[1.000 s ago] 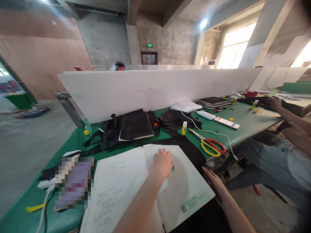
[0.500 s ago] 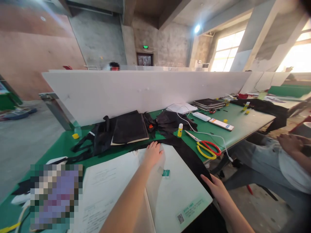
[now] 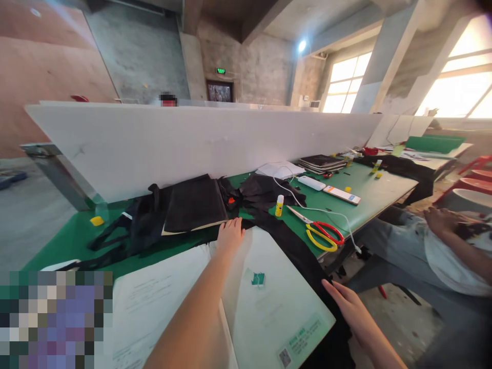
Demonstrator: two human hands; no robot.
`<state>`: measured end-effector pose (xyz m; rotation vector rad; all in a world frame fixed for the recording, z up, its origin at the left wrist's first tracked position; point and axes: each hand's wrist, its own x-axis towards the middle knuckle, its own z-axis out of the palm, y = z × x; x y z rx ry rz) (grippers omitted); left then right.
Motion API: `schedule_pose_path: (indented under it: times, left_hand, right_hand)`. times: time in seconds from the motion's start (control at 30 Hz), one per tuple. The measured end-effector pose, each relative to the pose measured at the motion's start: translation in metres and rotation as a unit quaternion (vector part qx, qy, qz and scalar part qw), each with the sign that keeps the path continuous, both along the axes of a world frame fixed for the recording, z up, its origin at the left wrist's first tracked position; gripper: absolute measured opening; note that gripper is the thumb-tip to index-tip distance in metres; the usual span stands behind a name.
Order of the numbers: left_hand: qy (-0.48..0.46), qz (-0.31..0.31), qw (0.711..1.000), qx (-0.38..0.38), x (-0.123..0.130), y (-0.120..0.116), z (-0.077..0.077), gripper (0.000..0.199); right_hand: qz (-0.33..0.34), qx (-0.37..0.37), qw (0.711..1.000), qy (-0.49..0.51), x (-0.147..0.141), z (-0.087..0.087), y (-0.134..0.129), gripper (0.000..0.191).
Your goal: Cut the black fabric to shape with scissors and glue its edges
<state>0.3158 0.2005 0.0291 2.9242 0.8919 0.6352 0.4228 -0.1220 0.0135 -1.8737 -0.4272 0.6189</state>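
Observation:
An open book (image 3: 284, 302) with pale pages and cover lies at the table's near side, on black cloth (image 3: 295, 243) that shows past its top and right edges. My left hand (image 3: 230, 236) rests at the book's top edge near the spine, fingers close together and pointing away; whether cloth is pinched under them is hidden. My right hand (image 3: 344, 302) is at the book's right side, its fingers against the black cloth's outer edge, the underside hidden. Beyond the book lie a closed black-covered book (image 3: 196, 205) and crumpled black cloth.
Scissors (image 3: 323, 236) with red and yellow handles, a glue stick (image 3: 279, 206), a phone (image 3: 342, 195) and a white cable lie on the green table (image 3: 369, 205). A white partition (image 3: 192, 148) stands behind. A seated person (image 3: 423, 246) is at the right.
The view has turned slightly right, so most things sit further left. My left hand has slid slightly along the book's top edge, away from the green mark. My right hand stays at the cloth's edge.

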Motion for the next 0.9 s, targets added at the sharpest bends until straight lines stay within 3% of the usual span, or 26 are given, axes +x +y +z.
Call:
schedule_pose_path:
  times: [0.13, 0.27, 0.33, 0.4, 0.5, 0.57, 0.63, 0.77, 0.9]
  left_hand:
    - [-0.004, -0.007, 1.0, 0.001, 0.0, 0.001, 0.005, 0.036]
    - [0.013, -0.054, 0.998, -0.019, -0.001, 0.001, 0.005, 0.024]
    - [0.018, -0.067, 0.997, -0.026, -0.002, 0.001, 0.003, 0.024]
    - [0.017, -0.071, 0.997, -0.028, -0.003, 0.0, 0.002, 0.025]
    - [0.017, -0.075, 0.997, -0.03, -0.005, 0.0, 0.0, 0.027]
    - [0.019, -0.078, 0.996, -0.028, -0.007, 0.0, 0.0, 0.029]
    - [0.021, -0.081, 0.996, -0.024, -0.008, 0.0, 0.0, 0.03]
    - [0.021, -0.084, 0.996, -0.016, -0.008, 0.001, -0.001, 0.032]
    - [0.01, -0.076, 0.997, -0.012, -0.008, 0.002, 0.001, 0.034]
  right_hand:
    - [-0.025, -0.065, 0.995, -0.073, 0.003, -0.005, 0.002, 0.048]
    - [-0.073, -0.087, 0.946, -0.305, 0.005, 0.009, 0.016, 0.049]
    - [-0.036, -0.058, 0.923, -0.379, 0.004, 0.028, 0.036, 0.041]
    - [0.049, -0.056, 0.899, -0.431, 0.004, 0.048, 0.065, 0.031]
    - [0.147, -0.119, 0.841, -0.508, 0.01, 0.064, 0.119, 0.025]
    - [0.198, -0.189, 0.798, -0.536, 0.017, 0.064, 0.153, 0.031]
    - [0.217, -0.216, 0.777, -0.55, 0.025, 0.058, 0.182, 0.033]
    - [0.226, -0.228, 0.754, -0.573, 0.036, 0.05, 0.218, 0.026]
    - [0.221, -0.24, 0.742, -0.585, 0.045, 0.05, 0.235, 0.021]
